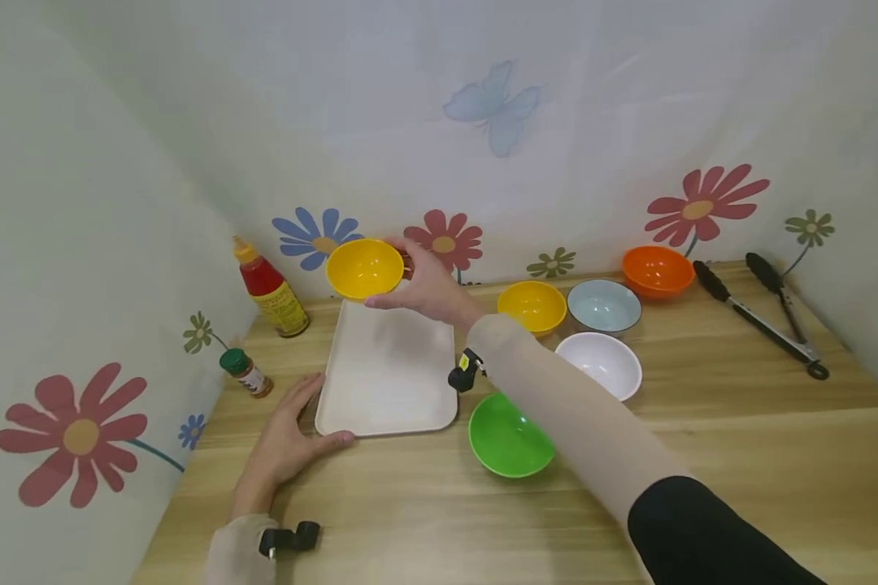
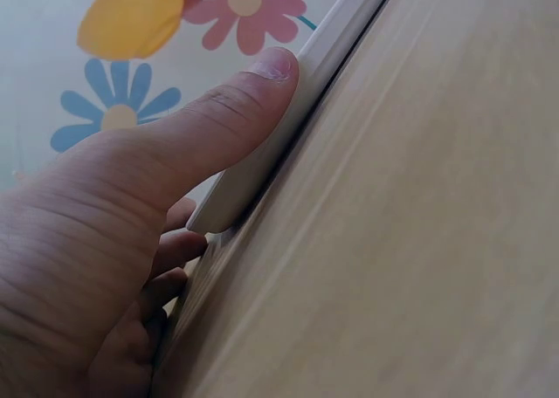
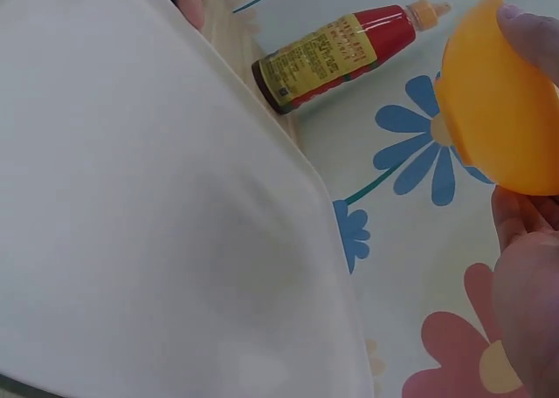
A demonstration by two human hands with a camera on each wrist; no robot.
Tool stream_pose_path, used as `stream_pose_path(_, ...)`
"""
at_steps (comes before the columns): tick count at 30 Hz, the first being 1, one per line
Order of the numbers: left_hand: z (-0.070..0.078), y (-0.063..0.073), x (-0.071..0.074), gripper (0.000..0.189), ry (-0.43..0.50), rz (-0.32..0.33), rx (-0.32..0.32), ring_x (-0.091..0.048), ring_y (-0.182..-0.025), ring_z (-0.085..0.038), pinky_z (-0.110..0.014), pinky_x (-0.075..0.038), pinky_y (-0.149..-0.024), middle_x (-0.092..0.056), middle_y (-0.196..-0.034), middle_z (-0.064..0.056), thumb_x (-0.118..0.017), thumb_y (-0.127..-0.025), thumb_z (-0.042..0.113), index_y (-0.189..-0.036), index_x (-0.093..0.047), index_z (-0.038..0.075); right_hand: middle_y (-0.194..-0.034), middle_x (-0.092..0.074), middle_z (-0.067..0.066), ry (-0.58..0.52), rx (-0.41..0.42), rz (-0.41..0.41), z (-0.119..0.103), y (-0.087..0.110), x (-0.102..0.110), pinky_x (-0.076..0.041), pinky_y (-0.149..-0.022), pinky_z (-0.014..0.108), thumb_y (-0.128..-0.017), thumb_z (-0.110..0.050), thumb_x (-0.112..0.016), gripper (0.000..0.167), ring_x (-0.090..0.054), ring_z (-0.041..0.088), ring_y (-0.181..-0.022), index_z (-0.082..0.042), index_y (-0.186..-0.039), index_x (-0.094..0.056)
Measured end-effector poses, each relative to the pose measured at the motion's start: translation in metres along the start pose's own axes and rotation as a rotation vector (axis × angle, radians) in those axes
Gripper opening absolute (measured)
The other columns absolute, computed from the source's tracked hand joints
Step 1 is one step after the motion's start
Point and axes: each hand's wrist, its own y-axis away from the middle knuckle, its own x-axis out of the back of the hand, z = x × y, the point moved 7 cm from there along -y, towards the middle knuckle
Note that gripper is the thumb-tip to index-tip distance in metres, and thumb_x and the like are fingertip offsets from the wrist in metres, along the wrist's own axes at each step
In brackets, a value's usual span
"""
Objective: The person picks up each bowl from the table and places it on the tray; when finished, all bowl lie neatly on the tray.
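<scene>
My right hand (image 1: 433, 286) grips a yellow bowl (image 1: 364, 269) by its right side, thumb at the near side. The bowl is held above the far end of a white rectangular tray (image 1: 388, 382). In the right wrist view the yellow bowl (image 3: 498, 110) is tilted, with part of the hand (image 3: 528, 267) at its edge. My left hand (image 1: 285, 447) rests at the tray's near left corner, fingers along the left side. Its thumb (image 2: 231, 110) lies straight against the near rim of the tray (image 2: 341, 31) in the left wrist view.
Right of the tray stand a green bowl (image 1: 510, 439), another yellow bowl (image 1: 532, 305), a light blue bowl (image 1: 604, 305), a white bowl (image 1: 606, 364) and an orange bowl (image 1: 657, 272). Black-tipped tongs (image 1: 768, 329) lie far right. A red sauce bottle (image 1: 272, 292) and green-capped jar (image 1: 247, 374) stand left.
</scene>
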Motion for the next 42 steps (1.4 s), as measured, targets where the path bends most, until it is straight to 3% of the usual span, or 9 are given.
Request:
stream_pose_path(5, -0.004, 0.01, 0.004, 0.126, 0.005, 0.014, 0.04, -0.021, -0.168, -0.051, -0.077, -0.023, -0.132, -0.023, -0.183, -0.023, -0.098, -0.079, 0.061, -0.176, -0.034, 0.013, -0.159, -0.056, -0.004, 0.017, -0.027, -0.044, 0.009, -0.005, -0.018, -0.054, -0.121, 0.03, -0.087, -0.033, -0.099, 0.097, -0.06, 0.018, -0.14, -0.019, -0.165, -0.044)
stream_pose_path(17, -0.001, 0.005, 0.003, 0.126, -0.002, 0.014, 0.028, -0.022, -0.168, -0.049, -0.075, -0.024, -0.133, -0.026, -0.183, -0.021, -0.098, -0.078, 0.063, -0.175, -0.036, 0.012, -0.157, -0.059, -0.007, 0.057, -0.087, -0.013, 0.035, -0.009, -0.018, -0.054, -0.122, 0.037, -0.085, -0.038, -0.101, 0.095, -0.06, 0.018, -0.139, -0.023, -0.163, -0.048)
stream_pose_path(25, -0.005, 0.007, 0.007, 0.126, -0.012, 0.017, 0.045, -0.021, -0.169, -0.048, -0.075, -0.023, -0.134, -0.024, -0.184, -0.02, -0.097, -0.079, 0.064, -0.176, -0.034, 0.014, -0.155, -0.057, -0.005, 0.075, -0.087, -0.054, 0.042, -0.012, -0.027, -0.055, -0.12, 0.036, -0.086, -0.036, -0.1, 0.094, -0.06, 0.017, -0.132, -0.022, -0.162, -0.046)
stream_pose_path(34, -0.004, 0.009, 0.009, 0.127, -0.022, 0.008, 0.046, -0.022, -0.168, -0.048, -0.074, -0.024, -0.134, -0.026, -0.183, -0.02, -0.097, -0.078, 0.065, -0.176, -0.035, 0.013, -0.155, -0.057, 0.0, 0.108, -0.167, -0.104, 0.057, -0.014, -0.038, -0.053, -0.122, 0.045, -0.086, -0.031, -0.1, 0.094, -0.059, 0.021, -0.134, -0.016, -0.162, -0.046)
stream_pose_path(42, 0.0, 0.003, 0.002, 0.126, -0.026, -0.005, 0.032, -0.022, -0.169, -0.046, -0.074, -0.025, -0.134, -0.027, -0.183, -0.018, -0.096, -0.078, 0.068, -0.175, -0.035, 0.015, -0.153, -0.051, 0.006, 0.227, -0.237, -0.141, 0.074, -0.013, -0.038, -0.052, -0.124, 0.045, -0.086, -0.037, -0.1, 0.1, -0.056, 0.023, -0.135, -0.016, -0.166, -0.044)
